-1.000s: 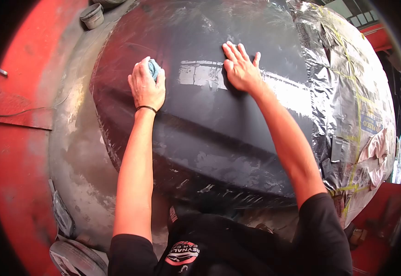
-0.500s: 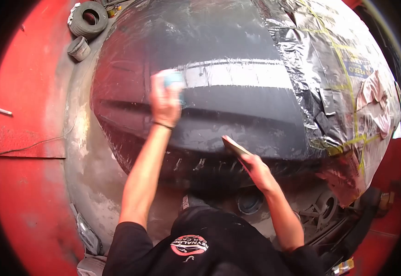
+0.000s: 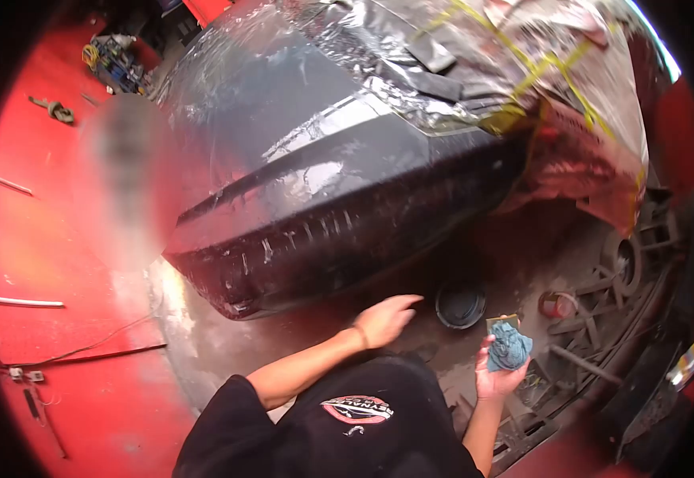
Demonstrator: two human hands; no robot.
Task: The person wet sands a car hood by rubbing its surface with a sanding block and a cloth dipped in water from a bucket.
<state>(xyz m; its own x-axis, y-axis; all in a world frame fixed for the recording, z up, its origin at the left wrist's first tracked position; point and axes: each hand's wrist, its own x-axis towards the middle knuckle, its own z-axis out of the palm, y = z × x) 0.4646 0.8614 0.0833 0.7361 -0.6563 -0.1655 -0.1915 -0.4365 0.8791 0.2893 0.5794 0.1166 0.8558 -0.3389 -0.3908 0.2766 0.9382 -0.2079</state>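
My left hand hangs empty in front of my body, its fingers stretched to the right and slightly blurred. A wrinkled blue cloth lies in my right hand, palm up with the fingers curled around it. Behind the cloth, a flat brownish sanding pad shows its upper edge in the same hand. Beyond both hands is the dark grey car panel, with whitish streaks along its lower edge. Neither hand touches it.
A dark round bucket stands on the floor between the hands and the car. Beside it is a small reddish can. Metal parts lie at right. Plastic sheeting covers part of the car. A red wall rises at left.
The blue cloth has passed from my left hand to my right. Both hands have come away from the car, and my view has turned and moved back.
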